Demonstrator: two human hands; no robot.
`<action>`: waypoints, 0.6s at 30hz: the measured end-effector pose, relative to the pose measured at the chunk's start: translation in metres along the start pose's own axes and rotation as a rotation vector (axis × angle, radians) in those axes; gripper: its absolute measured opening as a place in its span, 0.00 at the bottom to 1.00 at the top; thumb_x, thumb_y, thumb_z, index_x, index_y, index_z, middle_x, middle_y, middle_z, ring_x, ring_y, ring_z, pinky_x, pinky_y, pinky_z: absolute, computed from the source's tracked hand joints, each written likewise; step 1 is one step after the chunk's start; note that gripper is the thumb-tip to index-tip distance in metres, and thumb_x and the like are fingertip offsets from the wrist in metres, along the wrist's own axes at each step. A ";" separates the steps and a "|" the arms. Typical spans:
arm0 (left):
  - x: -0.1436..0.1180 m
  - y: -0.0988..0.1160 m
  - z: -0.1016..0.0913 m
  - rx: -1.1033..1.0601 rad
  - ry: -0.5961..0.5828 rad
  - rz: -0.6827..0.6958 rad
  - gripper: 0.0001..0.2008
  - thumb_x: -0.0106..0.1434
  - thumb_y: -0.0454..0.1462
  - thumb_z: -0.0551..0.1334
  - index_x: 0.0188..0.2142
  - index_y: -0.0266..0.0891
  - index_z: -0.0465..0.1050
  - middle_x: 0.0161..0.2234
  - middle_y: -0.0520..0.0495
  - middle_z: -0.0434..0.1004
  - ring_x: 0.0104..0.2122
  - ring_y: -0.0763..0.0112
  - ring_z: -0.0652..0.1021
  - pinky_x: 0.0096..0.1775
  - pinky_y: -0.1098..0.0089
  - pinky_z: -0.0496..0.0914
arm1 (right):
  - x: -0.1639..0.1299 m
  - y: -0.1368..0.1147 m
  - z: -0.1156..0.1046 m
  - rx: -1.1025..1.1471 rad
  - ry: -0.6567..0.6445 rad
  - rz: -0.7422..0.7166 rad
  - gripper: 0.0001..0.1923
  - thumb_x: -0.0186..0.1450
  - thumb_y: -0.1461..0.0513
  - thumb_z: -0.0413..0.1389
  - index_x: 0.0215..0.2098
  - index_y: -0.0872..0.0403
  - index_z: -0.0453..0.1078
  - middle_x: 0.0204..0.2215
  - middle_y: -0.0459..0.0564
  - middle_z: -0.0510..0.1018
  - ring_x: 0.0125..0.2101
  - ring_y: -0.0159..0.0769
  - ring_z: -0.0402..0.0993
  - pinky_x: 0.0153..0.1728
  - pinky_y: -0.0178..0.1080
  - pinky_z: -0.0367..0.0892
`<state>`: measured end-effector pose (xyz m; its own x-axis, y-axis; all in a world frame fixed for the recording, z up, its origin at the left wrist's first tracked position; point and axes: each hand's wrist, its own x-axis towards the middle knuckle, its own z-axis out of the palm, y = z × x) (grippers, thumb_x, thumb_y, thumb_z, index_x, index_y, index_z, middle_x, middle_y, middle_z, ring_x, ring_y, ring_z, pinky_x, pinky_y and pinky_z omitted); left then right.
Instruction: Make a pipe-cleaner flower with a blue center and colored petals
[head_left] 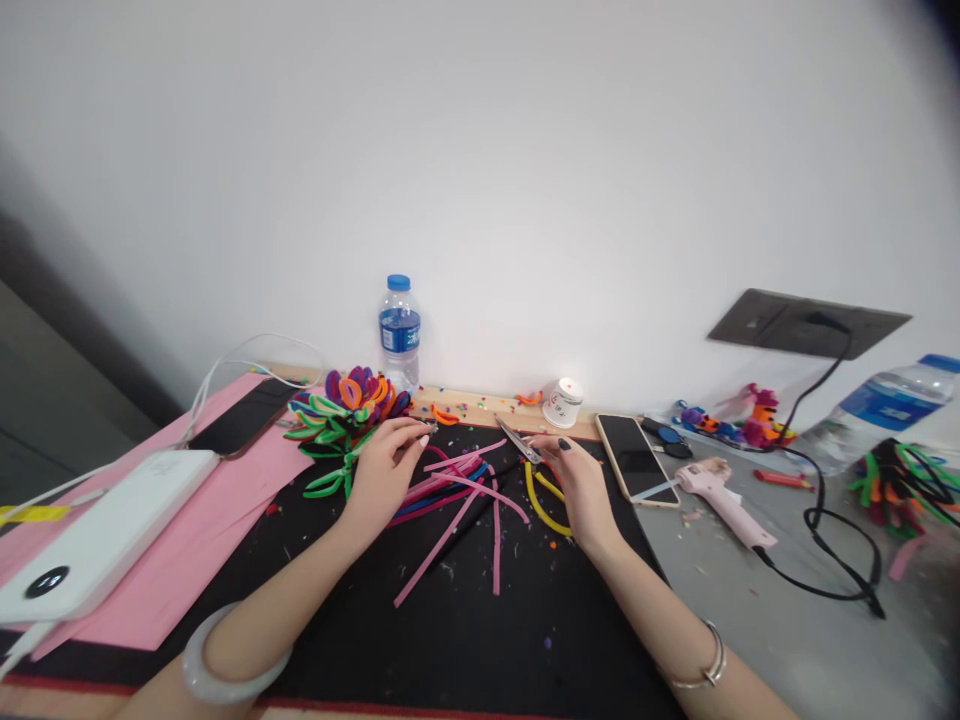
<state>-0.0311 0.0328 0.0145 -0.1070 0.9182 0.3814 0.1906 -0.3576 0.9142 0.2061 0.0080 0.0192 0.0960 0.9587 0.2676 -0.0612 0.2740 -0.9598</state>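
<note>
While the left hand [384,468] is over the middle of the desk [506,409] toward its back edge, its thumb and forefinger are pinching a tiny piece [433,428], too small to identify. Across from it, the right hand [585,488] has its fingers curled at the scissors [517,438], whose blades point toward the back edge; I cannot tell whether they grip the handles, which are largely hidden. Between the two hands, pink fuzzy strips [496,545] lie crossed on a black mat [450,655], over some blue and dark ones, and a bent yellow strip [535,500] lies just beside the right hand.

Near the back edge, left of centre, sits a bundle of coloured loops [322,412], with a water bottle [400,330] behind it. An upturned paper cup [564,403] stands at the same edge, right of centre. Toward the left edge, a dark phone [241,418] and a white power bank [127,530] rest on pink sheets [180,560]. Right of the right hand lie a pale-framed phone [637,455] and a pink glue gun [731,510]; a second bottle [892,402] leans near the back right corner.
</note>
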 end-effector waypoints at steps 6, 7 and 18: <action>0.002 -0.015 0.001 0.284 -0.123 0.116 0.16 0.58 0.36 0.54 0.46 0.41 0.69 0.51 0.44 0.66 0.51 0.63 0.66 0.49 0.61 0.64 | -0.002 0.005 0.001 -0.029 -0.057 0.015 0.13 0.63 0.57 0.47 0.32 0.54 0.72 0.36 0.50 0.75 0.43 0.40 0.68 0.50 0.44 0.58; 0.002 -0.016 0.001 0.319 -0.131 0.132 0.16 0.59 0.36 0.53 0.47 0.41 0.68 0.51 0.44 0.65 0.51 0.63 0.66 0.50 0.61 0.63 | -0.002 0.005 0.000 -0.029 -0.060 0.020 0.13 0.63 0.57 0.47 0.32 0.54 0.72 0.36 0.50 0.75 0.43 0.40 0.68 0.50 0.43 0.58; -0.005 -0.005 0.003 0.350 -0.174 -0.067 0.09 0.53 0.39 0.59 0.21 0.38 0.63 0.21 0.52 0.73 0.24 0.71 0.74 0.28 0.71 0.67 | -0.005 -0.004 0.007 -0.515 -0.190 -0.033 0.09 0.61 0.61 0.47 0.31 0.55 0.69 0.30 0.49 0.75 0.32 0.35 0.70 0.36 0.36 0.64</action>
<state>-0.0286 0.0303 0.0076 0.0307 0.9634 0.2662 0.5133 -0.2437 0.8229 0.1991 0.0025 0.0218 -0.0942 0.9601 0.2634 0.4375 0.2776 -0.8553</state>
